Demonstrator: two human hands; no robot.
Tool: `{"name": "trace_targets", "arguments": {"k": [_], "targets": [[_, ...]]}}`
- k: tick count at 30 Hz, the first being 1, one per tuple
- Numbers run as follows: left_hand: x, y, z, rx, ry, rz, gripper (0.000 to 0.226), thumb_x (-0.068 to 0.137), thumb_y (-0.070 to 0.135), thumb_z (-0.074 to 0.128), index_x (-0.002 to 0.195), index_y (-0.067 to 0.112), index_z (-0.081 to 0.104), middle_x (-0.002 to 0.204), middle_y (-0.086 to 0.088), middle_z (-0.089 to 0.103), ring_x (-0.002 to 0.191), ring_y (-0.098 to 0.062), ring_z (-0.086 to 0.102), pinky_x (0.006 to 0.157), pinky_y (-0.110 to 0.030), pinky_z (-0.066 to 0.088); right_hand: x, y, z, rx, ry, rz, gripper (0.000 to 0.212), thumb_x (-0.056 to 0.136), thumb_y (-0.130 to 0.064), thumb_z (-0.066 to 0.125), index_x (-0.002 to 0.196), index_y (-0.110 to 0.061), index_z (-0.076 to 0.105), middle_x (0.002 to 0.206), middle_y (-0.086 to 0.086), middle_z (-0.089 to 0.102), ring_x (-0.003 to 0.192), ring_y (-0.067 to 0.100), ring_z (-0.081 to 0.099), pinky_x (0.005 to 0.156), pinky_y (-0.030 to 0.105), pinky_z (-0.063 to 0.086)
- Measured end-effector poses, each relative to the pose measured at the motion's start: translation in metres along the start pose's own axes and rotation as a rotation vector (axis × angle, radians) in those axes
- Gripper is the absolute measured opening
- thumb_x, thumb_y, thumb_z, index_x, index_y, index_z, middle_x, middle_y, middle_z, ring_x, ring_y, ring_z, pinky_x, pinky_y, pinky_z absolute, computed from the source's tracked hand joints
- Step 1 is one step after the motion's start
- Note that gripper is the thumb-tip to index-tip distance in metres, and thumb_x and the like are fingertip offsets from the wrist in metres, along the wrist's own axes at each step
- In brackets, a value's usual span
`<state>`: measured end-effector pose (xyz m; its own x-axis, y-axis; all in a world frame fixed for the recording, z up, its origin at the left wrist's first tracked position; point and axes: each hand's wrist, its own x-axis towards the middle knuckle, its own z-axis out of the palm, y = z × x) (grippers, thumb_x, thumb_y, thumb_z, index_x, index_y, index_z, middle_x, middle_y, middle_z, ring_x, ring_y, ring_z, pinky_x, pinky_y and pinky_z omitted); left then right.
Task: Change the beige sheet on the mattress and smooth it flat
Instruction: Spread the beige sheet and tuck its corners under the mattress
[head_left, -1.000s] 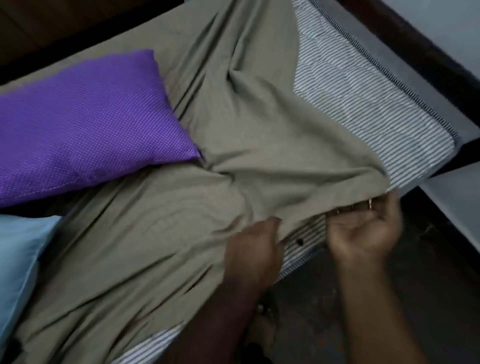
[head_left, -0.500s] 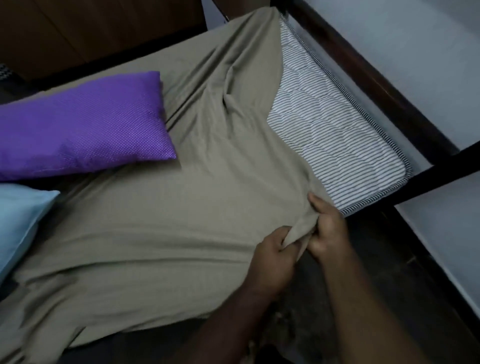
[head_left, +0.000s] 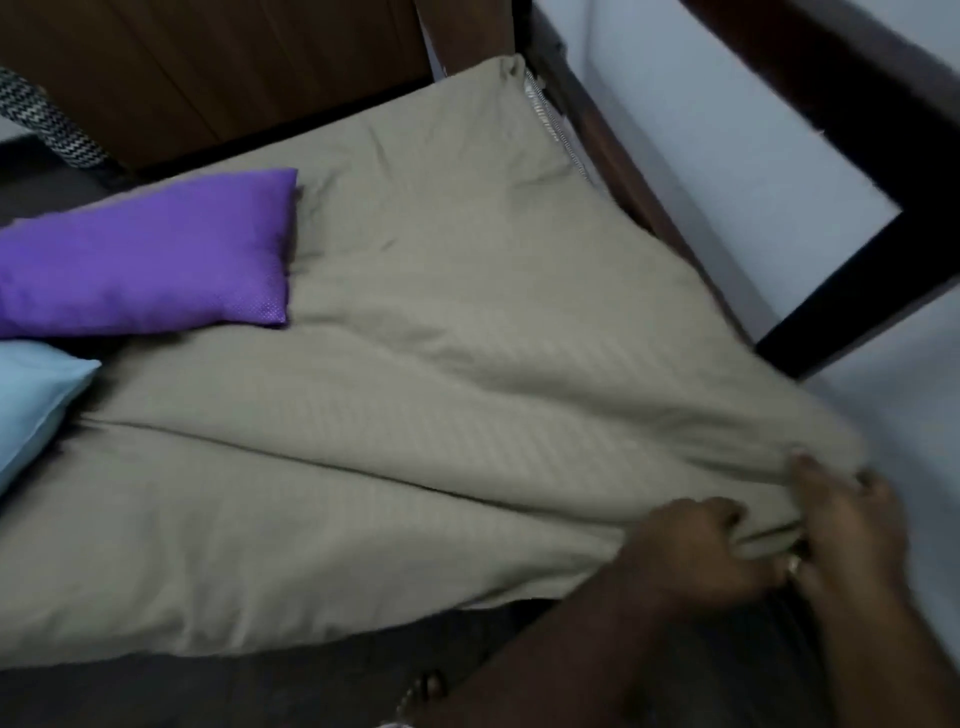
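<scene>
Head view, looking down along the bed. Beige sheet (head_left: 415, 415) spread over nearly the whole mattress, long creases fanning out from the near right corner toward the pillows. Only a thin strip of striped mattress (head_left: 543, 117) shows, at the far right edge beside the dark wooden bed frame (head_left: 649, 197).

Left hand (head_left: 691, 551) at the near right corner, fingers curled down into a bunched fold of the sheet, gripping it. Right hand (head_left: 852, 525) just beside it, touching or almost so; thumb lies on top of the cloth, the other fingers curl under the gathered edge, pinching the same corner. A ring (head_left: 793, 564) shows on one finger. Both hands are motion-blurred, so finer finger detail is unclear.

Purple pillow (head_left: 150, 260) lies on the sheet at the left. Light blue pillow (head_left: 36, 400) sits just below it at the frame's left edge. Pale wall (head_left: 727, 156) beyond the bed frame on the right. Wooden panel (head_left: 234, 67) behind the head of the bed
</scene>
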<state>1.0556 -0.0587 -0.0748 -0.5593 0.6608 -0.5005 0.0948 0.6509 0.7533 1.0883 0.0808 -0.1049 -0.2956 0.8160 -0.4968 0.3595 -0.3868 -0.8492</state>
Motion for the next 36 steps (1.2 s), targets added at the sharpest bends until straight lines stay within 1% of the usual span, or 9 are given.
{"name": "trace_targets", "arguments": {"k": [2, 6, 9, 12, 16, 19, 24, 28, 36], "targets": [[0.005, -0.012, 0.012, 0.185, -0.02, -0.051, 0.067, 0.086, 0.055, 0.062, 0.134, 0.01, 0.055, 0.133, -0.021, 0.059, 0.121, -0.037, 0.058, 0.101, -0.04, 0.048, -0.003, 0.011, -0.005, -0.139, -0.002, 0.095, 0.095, 0.073, -0.039, 0.078, 0.153, -0.019, 0.031, 0.143, 0.007, 0.052, 0.12, 0.029, 0.059, 0.105, 0.049, 0.048], [0.004, -0.027, 0.022, 0.154, 0.103, -0.126, 0.052, 0.097, 0.037, 0.059, 0.145, 0.018, 0.051, 0.142, -0.011, 0.057, 0.129, -0.028, 0.053, 0.106, -0.03, 0.041, -0.016, 0.035, -0.009, -0.299, -0.07, 0.106, 0.086, 0.087, -0.02, 0.075, 0.157, -0.01, 0.027, 0.155, 0.013, 0.041, 0.136, 0.035, 0.046, 0.111, 0.047, 0.04], [0.006, -0.032, 0.016, 0.129, 0.195, -0.167, 0.041, 0.097, 0.038, 0.056, 0.136, 0.024, 0.058, 0.134, -0.005, 0.063, 0.122, -0.025, 0.058, 0.101, -0.031, 0.046, -0.028, 0.046, 0.002, -0.221, -0.202, 0.147, 0.074, 0.09, 0.0, 0.068, 0.154, -0.005, 0.031, 0.141, 0.014, 0.052, 0.119, 0.029, 0.055, 0.093, 0.036, 0.043], [0.011, -0.04, 0.01, 0.058, 0.256, -0.234, 0.031, 0.095, 0.032, 0.056, 0.123, 0.021, 0.065, 0.123, -0.007, 0.068, 0.114, -0.028, 0.062, 0.095, -0.036, 0.05, -0.038, 0.054, 0.014, -0.215, -0.346, 0.134, 0.046, 0.091, 0.009, 0.061, 0.131, -0.011, 0.051, 0.101, 0.006, 0.069, 0.084, 0.018, 0.063, 0.074, 0.029, 0.049], [0.005, -0.063, 0.0, 0.046, 0.345, -0.338, 0.034, 0.094, 0.031, 0.06, 0.127, 0.021, 0.063, 0.124, -0.004, 0.068, 0.117, -0.024, 0.062, 0.097, -0.033, 0.048, -0.035, 0.066, 0.026, -0.223, -0.416, 0.173, 0.049, 0.095, -0.004, 0.064, 0.142, -0.006, 0.049, 0.1, 0.008, 0.069, 0.095, 0.026, 0.067, 0.089, 0.049, 0.056], [-0.006, -0.089, -0.014, -0.127, 0.441, -0.454, 0.028, 0.09, 0.033, 0.065, 0.113, 0.018, 0.07, 0.109, -0.006, 0.074, 0.107, -0.025, 0.067, 0.089, -0.032, 0.051, -0.033, 0.073, 0.036, -0.238, -0.452, 0.176, 0.048, 0.097, -0.011, 0.064, 0.143, -0.01, 0.05, 0.108, 0.009, 0.07, 0.087, 0.021, 0.067, 0.079, 0.042, 0.056], [-0.027, -0.174, -0.025, -0.532, 0.663, -0.693, 0.026, 0.069, 0.046, 0.065, 0.073, 0.02, 0.065, 0.072, -0.012, 0.068, 0.083, -0.035, 0.071, 0.08, -0.051, 0.059, -0.039, 0.09, 0.069, -0.267, -0.525, 0.195, 0.045, 0.098, -0.019, 0.063, 0.141, -0.013, 0.051, 0.115, 0.007, 0.069, 0.084, 0.019, 0.068, 0.063, 0.03, 0.049], [-0.044, -0.188, -0.046, -0.785, 0.807, -0.746, 0.018, 0.096, 0.024, 0.065, 0.08, 0.015, 0.063, 0.073, -0.008, 0.062, 0.066, -0.025, 0.06, 0.066, -0.033, 0.053, -0.04, 0.105, 0.114, -0.337, -0.645, 0.199, 0.041, 0.099, -0.027, 0.062, 0.137, -0.013, 0.054, 0.114, 0.008, 0.069, 0.078, 0.018, 0.066, 0.058, 0.028, 0.049], [0.021, -0.204, -0.069, -1.262, 0.838, -0.801, 0.038, 0.097, 0.049, 0.061, 0.108, 0.012, 0.062, 0.097, -0.003, 0.067, 0.069, -0.016, 0.063, 0.051, -0.024, 0.049, 0.004, 0.11, 0.185, -0.373, -0.677, 0.517, 0.057, 0.099, -0.059, 0.048, 0.121, -0.009, 0.059, 0.101, 0.008, 0.068, 0.073, 0.019, 0.066, 0.048, 0.025, 0.048]]}}
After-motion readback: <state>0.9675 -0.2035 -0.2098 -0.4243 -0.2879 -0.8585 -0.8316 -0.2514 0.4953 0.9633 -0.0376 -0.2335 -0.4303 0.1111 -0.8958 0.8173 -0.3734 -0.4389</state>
